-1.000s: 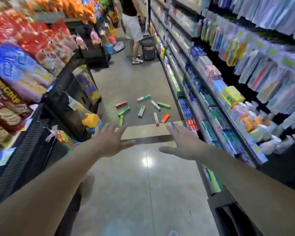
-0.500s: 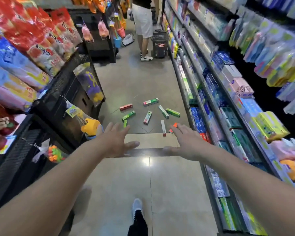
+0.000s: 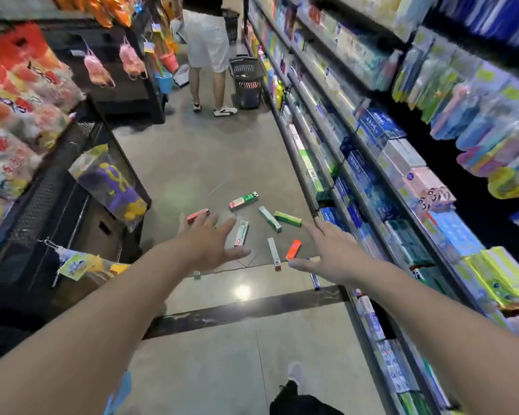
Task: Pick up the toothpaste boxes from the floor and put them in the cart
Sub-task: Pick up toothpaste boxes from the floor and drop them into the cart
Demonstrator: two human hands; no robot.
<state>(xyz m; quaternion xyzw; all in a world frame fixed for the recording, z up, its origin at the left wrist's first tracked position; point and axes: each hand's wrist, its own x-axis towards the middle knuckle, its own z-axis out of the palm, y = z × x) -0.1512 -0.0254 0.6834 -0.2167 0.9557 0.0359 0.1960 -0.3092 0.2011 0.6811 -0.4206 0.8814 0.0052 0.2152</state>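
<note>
Closer now than half a second ago, the scattered toothpaste boxes (image 3: 253, 227) sit larger in my view, and both my arms reach further over them as I walk up the aisle.

Going left to right: snack racks (image 3: 27, 94) line the left side of the aisle, with a purple hanging bag (image 3: 111, 184) at their corner. My left hand (image 3: 207, 244) is spread wide, palm down, holding nothing; it hangs over the red box (image 3: 197, 215) and next to the white-and-green box (image 3: 241, 233). Past it lie the green-and-pink box (image 3: 243, 201), the teal box (image 3: 269, 218), the green box (image 3: 287, 218), the long white box (image 3: 273, 253) and the orange box (image 3: 293, 250), all flat on the floor (image 3: 198, 163) toward the right-hand shelf edge. My right hand (image 3: 331, 254) is also open and empty, fingers splayed, just right of the orange box. A blue box (image 3: 313, 277) lies partly under that wrist against the shelf base (image 3: 351, 298).

Nothing is picked up yet, and I see no cart in view; only a basket (image 3: 247, 82) stands far up the aisle beside another shopper (image 3: 209, 55).

What worries me: my foot (image 3: 294, 375) is stepping toward the cluster, so I could kick or crush a near box. The picture is blurred with motion, so a hurried grab might skid a box under the shelf.
</note>
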